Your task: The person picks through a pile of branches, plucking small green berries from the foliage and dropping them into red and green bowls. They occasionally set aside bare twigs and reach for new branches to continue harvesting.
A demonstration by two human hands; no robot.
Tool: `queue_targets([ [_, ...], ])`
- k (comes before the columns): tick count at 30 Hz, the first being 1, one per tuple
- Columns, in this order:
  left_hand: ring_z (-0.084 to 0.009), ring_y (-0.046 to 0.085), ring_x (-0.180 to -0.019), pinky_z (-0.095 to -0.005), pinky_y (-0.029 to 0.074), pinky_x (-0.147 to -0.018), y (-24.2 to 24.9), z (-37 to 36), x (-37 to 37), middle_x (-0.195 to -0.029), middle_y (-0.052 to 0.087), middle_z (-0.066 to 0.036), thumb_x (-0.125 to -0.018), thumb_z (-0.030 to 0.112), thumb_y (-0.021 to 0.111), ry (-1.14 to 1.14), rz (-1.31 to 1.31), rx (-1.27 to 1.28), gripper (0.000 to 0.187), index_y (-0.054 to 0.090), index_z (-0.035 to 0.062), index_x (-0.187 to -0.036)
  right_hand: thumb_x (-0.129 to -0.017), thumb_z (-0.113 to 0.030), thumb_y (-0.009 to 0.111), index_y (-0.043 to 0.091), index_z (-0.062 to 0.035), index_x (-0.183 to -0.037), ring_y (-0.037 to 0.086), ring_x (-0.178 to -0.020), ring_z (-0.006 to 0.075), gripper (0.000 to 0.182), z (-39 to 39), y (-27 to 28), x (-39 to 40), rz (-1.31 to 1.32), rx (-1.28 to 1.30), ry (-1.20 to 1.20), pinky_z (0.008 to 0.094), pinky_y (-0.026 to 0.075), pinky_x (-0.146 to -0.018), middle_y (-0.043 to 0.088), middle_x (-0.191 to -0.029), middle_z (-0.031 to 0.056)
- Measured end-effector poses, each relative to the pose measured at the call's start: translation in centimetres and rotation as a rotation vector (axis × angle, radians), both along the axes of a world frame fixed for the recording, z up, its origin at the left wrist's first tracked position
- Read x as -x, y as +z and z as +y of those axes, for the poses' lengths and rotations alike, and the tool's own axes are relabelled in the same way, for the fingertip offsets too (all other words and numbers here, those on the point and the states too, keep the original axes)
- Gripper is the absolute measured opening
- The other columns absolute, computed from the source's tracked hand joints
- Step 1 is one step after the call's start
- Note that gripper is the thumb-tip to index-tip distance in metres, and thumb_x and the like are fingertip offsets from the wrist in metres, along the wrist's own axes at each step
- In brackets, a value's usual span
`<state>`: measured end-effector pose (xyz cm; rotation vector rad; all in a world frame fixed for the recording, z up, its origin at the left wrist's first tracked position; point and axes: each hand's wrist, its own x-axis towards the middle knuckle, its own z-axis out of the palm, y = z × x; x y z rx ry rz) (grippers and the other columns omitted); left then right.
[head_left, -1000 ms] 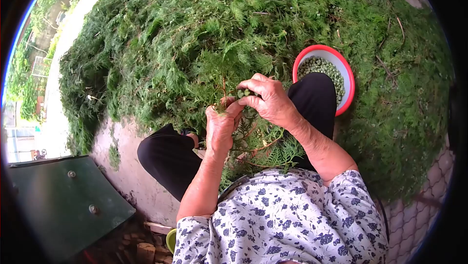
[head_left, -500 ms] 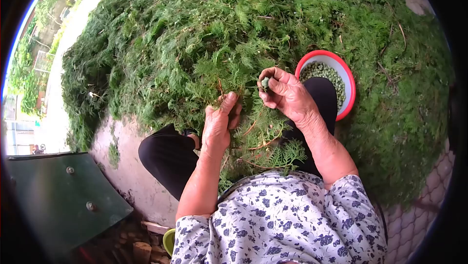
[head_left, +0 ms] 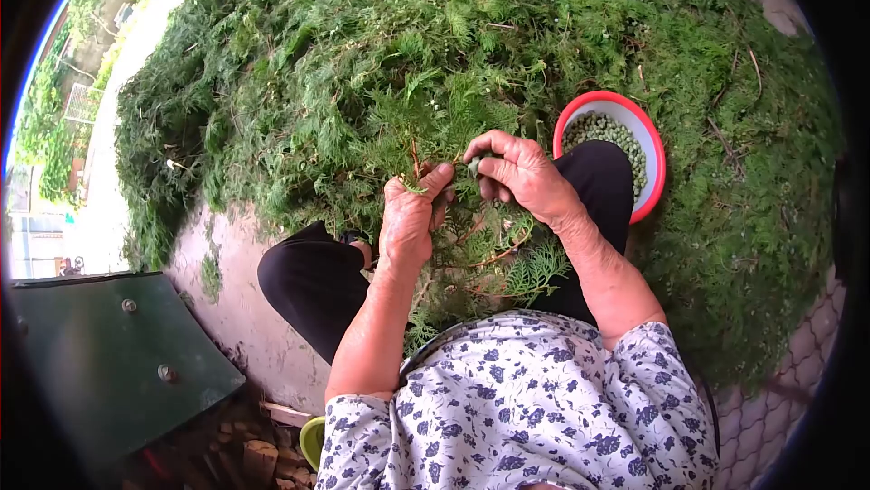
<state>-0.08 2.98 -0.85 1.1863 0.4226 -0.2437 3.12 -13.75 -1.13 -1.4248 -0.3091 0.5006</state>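
Note:
My left hand grips a green cypress-like sprig that lies across my lap, thumb and fingers pinched on its stem. My right hand is close beside it, fingers curled around small green seed cones at the sprig's tip. A red-rimmed bowl holding many green cones sits just right of my right knee, about a hand's width from my right hand.
A big heap of cut green branches covers the ground ahead and to the right. A dark green metal panel lies at lower left on bare concrete. Chopped wood pieces and a small green cup sit near my left side.
My right hand, which had lifted away toward the bowl with a cone, has come back to the sprig beside my left hand. My left hand has shut more tightly on the stem.

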Motion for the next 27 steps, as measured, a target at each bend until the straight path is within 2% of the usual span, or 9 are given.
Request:
queue_targets([
  [4,-0.004,0.039,-0.042,-0.0182,0.025,-0.035,-0.8,0.3,-0.1,-0.062,0.054,0.001,-0.078,0.018,0.066,0.091,0.02,0.004,0.014,0.057,0.0077,-0.077,-0.089,-0.015,0.051,0.053,-0.003,-0.098,0.052,-0.054,0.0034,0.015,-0.3,-0.6,-0.2,0.051,-0.096,-0.177,0.0152,0.037,-0.043,0.058,-0.076,0.0002],
  [5,-0.0044,0.04,-0.043,-0.0185,0.025,-0.036,-0.8,0.4,-0.1,-0.063,0.054,0.002,-0.077,0.023,0.068,0.066,0.007,-0.026,0.019,0.057,0.0082,-0.078,-0.089,-0.012,0.05,0.054,-0.0043,-0.098,0.05,-0.052,0.002,0.013,-0.1,-0.3,-0.1,0.024,-0.038,-0.191,0.0152,0.036,-0.043,0.054,-0.064,-0.001],
  [14,-0.0039,0.038,-0.044,-0.0187,0.025,-0.038,-1.0,0.0,0.3,-0.063,0.051,0.004,-0.077,0.026,0.069,-0.032,-0.073,0.02,0.02,0.056,0.01,-0.078,-0.086,-0.007,0.052,0.054,-0.0052,-0.096,0.048,-0.05,0.005,0.011,1.6,-0.2,0.2,-0.258,0.225,-0.24,0.0215,0.038,-0.047,0.05,-0.059,-0.0003],
  [17,-0.0042,0.036,-0.043,-0.0191,0.025,-0.037,-1.0,-0.1,0.1,-0.061,0.05,0.003,-0.077,0.022,0.068,-0.057,-0.039,-0.017,0.018,0.055,0.0093,-0.077,-0.086,-0.007,0.051,0.053,-0.0051,-0.096,0.048,-0.05,0.0053,0.01,1.7,-0.2,0.2,-0.249,0.193,-0.263,0.021,0.039,-0.046,0.051,-0.061,-0.0011],
  [20,-0.005,0.033,-0.041,-0.0191,0.024,-0.037,-0.7,0.4,0.0,-0.059,0.047,0.003,-0.079,0.018,0.065,-0.035,-0.008,0.07,0.014,0.053,0.0097,-0.08,-0.089,-0.01,0.048,0.053,-0.0061,-0.096,0.048,-0.051,0.0052,0.009,0.3,-0.3,-0.3,0.017,-0.065,-0.507,0.018,0.039,-0.045,0.051,-0.065,-0.0016],
  [21,-0.0055,0.032,-0.04,-0.0189,0.023,-0.036,-0.6,0.7,0.0,-0.058,0.044,0.003,-0.08,0.016,0.064,-0.009,0.009,0.132,0.014,0.052,0.0105,-0.083,-0.09,-0.012,0.048,0.053,-0.0054,-0.097,0.048,-0.051,0.0048,0.011,-0.9,-0.4,-0.7,-0.07,-0.074,-0.617,0.0171,0.038,-0.044,0.052,-0.064,-0.0011],
  [24,-0.0059,0.028,-0.038,-0.0199,0.022,-0.037,-0.6,1.8,0.0,-0.056,0.041,0.003,-0.082,0.02,0.061,-0.051,0.022,0.279,0.013,0.051,0.0119,-0.08,-0.085,-0.01,0.054,0.056,-0.0047,-0.098,0.05,-0.056,0.0047,0.014,-6.6,-1.4,-1.4,-0.284,0.206,-0.894,0.0191,0.042,-0.049,0.057,-0.07,0.0012],
  [25,-0.006,0.027,-0.037,-0.0206,0.02,-0.038,-0.9,2.0,0.1,-0.055,0.04,0.003,-0.083,0.023,0.058,-0.044,0.023,0.301,0.014,0.05,0.0134,-0.078,-0.08,-0.004,0.055,0.057,-0.0046,-0.102,0.057,-0.07,0.0128,0.022,-9.0,-2.2,-1.5,-0.423,0.417,-0.932,0.0241,0.047,-0.064,0.06,-0.082,0.0056],
  [27,-0.0062,0.027,-0.037,-0.0209,0.02,-0.038,-1.0,2.1,0.0,-0.054,0.04,0.003,-0.084,0.024,0.058,-0.043,0.023,0.31,0.014,0.049,0.0138,-0.078,-0.071,0.001,0.056,0.056,-0.0046,-0.107,0.049,-0.105,0.0322,0.037,-13.4,-3.4,-1.3,-0.656,0.974,-0.914,0.0364,0.039,-0.09,0.053,-0.109,0.0167],
])
